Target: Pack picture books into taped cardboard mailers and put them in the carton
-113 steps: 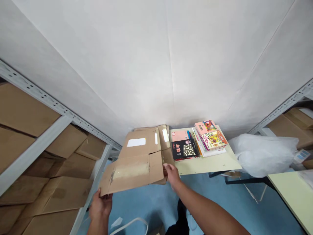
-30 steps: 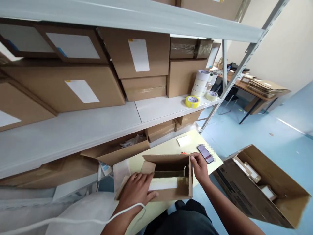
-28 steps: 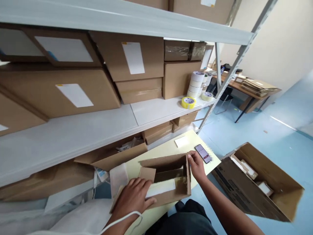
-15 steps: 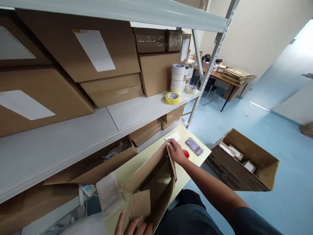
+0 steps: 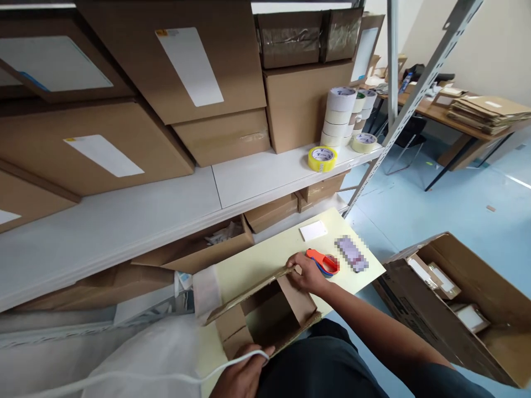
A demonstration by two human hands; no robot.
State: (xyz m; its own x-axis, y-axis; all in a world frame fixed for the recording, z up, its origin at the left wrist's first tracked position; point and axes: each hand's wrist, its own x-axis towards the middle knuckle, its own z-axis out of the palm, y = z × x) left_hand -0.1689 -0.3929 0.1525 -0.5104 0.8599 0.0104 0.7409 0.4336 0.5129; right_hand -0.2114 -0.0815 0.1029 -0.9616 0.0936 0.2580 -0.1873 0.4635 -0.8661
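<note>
A brown cardboard box (image 5: 265, 309) lies open on its side on a pale yellow table (image 5: 257, 260), its opening turned toward me. My right hand (image 5: 307, 273) grips the far top corner of the box, fingers curled over the edge flap. My left hand (image 5: 244, 370) holds the near bottom edge of the box, fingers bent round it, with a white cable across the wrist. Just beyond my right hand lies a red and blue tape dispenser (image 5: 326, 261).
A white card (image 5: 313, 230) and a blurred phone (image 5: 352, 254) lie on the table. Shelves hold labelled cartons, a yellow tape roll (image 5: 322, 158) and stacked tape rolls (image 5: 340, 116). An open carton (image 5: 452, 298) sits on the blue floor at right. A white bag (image 5: 141, 359) lies at left.
The box has turned and settled lower on the table with its opening toward me. My right hand stayed on the far corner. The tape dispenser has come into view.
</note>
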